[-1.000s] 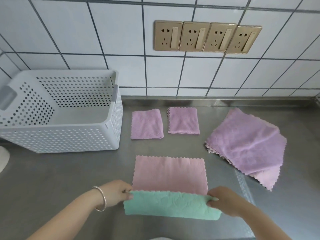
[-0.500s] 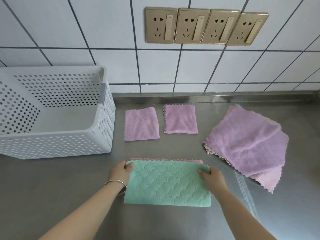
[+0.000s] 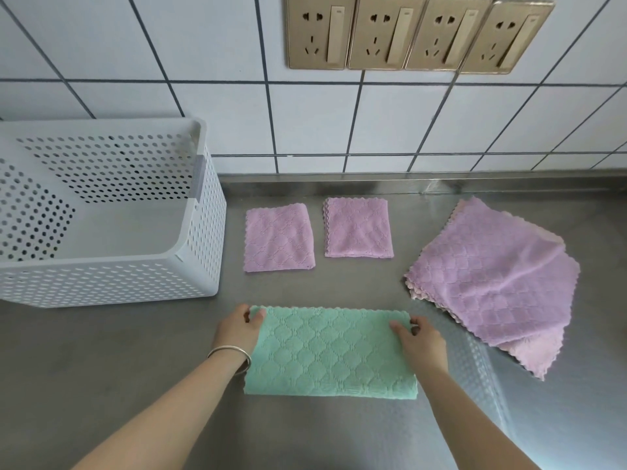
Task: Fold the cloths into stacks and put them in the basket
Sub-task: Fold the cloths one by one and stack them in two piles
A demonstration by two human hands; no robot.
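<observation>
Green cloth (image 3: 330, 352) lies folded in half on the steel counter (image 3: 101, 351), near edge, centre. Left hand (image 3: 239, 329) pinches its far left corner; right hand (image 3: 419, 339) pinches the far right corner. Beyond it, two folded purple squares (image 3: 279, 237) (image 3: 358, 227) side by side. Unfolded purple pile (image 3: 492, 283) to the right. Basket (image 3: 112, 283) at left, nothing visible inside.

Basket (image 3: 203, 273) at left on the counter (image 3: 101, 368); two folded cloths (image 3: 278, 237) (image 3: 358, 227) side by side to its right; unfolded pile (image 3: 492, 283) far right; half-folded cloth (image 3: 330, 354) nearest, a hand at each far corner.
</observation>
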